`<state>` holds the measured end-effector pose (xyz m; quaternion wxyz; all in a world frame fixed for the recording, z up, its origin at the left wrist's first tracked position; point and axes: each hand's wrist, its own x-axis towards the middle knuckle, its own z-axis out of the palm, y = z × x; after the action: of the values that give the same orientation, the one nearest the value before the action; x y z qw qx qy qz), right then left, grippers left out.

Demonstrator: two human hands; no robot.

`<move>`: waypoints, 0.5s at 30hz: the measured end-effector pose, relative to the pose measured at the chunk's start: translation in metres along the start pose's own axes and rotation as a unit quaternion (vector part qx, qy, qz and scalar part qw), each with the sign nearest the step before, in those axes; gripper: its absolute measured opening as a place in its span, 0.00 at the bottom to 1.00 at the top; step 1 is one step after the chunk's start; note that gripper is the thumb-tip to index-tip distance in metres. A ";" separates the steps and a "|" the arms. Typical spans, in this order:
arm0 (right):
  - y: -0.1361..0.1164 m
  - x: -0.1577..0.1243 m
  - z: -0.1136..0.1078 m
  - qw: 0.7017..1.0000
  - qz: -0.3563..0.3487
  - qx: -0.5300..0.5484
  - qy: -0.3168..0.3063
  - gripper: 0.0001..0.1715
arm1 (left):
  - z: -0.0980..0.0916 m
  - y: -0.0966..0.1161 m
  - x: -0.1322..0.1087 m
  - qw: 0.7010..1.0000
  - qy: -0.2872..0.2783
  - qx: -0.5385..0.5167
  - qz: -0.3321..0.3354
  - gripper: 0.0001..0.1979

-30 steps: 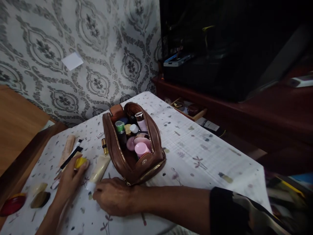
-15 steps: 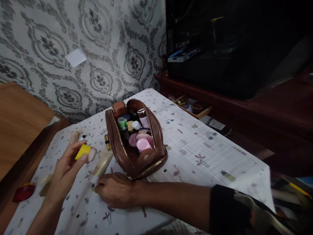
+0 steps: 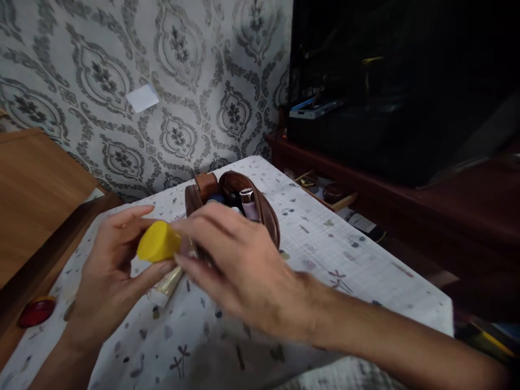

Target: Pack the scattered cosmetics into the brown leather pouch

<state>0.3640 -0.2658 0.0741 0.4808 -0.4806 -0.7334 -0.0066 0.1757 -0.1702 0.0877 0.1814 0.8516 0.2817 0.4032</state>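
Note:
My left hand (image 3: 109,271) is raised above the table and grips a small item with a yellow cap (image 3: 157,242) between thumb and fingers. My right hand (image 3: 239,265) has come up to it, its fingertips meeting the item's other end, which they hide; the hand is blurred. Behind both hands stands an open brown leather pouch (image 3: 268,216), mostly hidden, with a pink-and-brown bottle (image 3: 248,200) showing at its far end. A cream tube (image 3: 168,281) lies on the cloth below my hands.
The table carries a white cloth with small flower prints (image 3: 325,254). A red round lid (image 3: 36,312) lies at its left edge. A wooden board (image 3: 32,195) is on the left, dark red furniture (image 3: 406,195) on the right, patterned wallpaper behind.
My left hand lifted the yellow-capped item off the cloth. My right hand left the table by the pouch's front and rose to meet it, now covering most of the pouch.

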 end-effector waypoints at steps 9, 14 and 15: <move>0.005 0.035 -0.055 0.991 0.066 -0.073 -0.091 0.13 | 0.018 0.023 0.040 0.982 -0.037 0.109 0.148 0.34; 0.005 0.046 -0.064 0.983 0.058 -0.151 -0.081 0.10 | 0.033 0.032 0.059 0.952 -0.043 0.146 0.265 0.31; 0.008 0.046 -0.064 0.982 0.050 -0.164 -0.078 0.10 | 0.036 0.033 0.061 0.951 -0.042 0.142 0.271 0.31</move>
<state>0.4109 -0.2600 0.1381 0.3365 -0.5877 -0.7329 -0.0656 0.2469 -0.1602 0.1192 -0.0458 0.9289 0.0867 0.3571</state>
